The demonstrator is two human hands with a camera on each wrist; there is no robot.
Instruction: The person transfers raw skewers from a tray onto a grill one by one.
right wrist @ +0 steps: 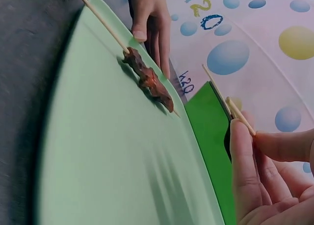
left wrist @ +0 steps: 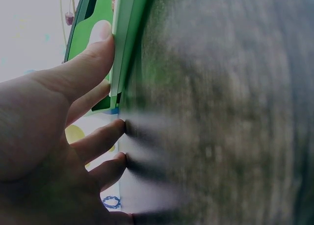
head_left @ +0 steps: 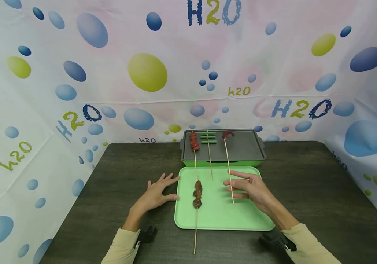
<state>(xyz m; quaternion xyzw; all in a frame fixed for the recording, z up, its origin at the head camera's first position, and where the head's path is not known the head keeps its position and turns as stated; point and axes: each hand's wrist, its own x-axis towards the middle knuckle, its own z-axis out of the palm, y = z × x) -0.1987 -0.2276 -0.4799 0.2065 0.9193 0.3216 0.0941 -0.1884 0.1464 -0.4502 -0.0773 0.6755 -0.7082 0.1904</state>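
My right hand (head_left: 254, 189) pinches the lower stick of a skewer with a curved dark-red piece (head_left: 228, 135) at its tip. That tip lies over the grey top of the grill (head_left: 246, 146). With fingers spread, my left hand (head_left: 155, 194) touches the left edge of the light green tray (head_left: 221, 219); its thumb (left wrist: 100, 36) is against the rim. A skewer of brown meat chunks (head_left: 197, 194) lies on the tray, its stick reaching past the front edge. On the grill are a red meat skewer (head_left: 193, 141) and a green vegetable skewer (head_left: 208, 138), their sticks pointing toward me.
The grill stands directly behind the tray, its green base (head_left: 191, 163) close to the tray's far rim. Dark wood-grain table (head_left: 109, 183) surrounds both. A patterned white sheet (head_left: 181, 44) hangs right behind the table and along its sides.
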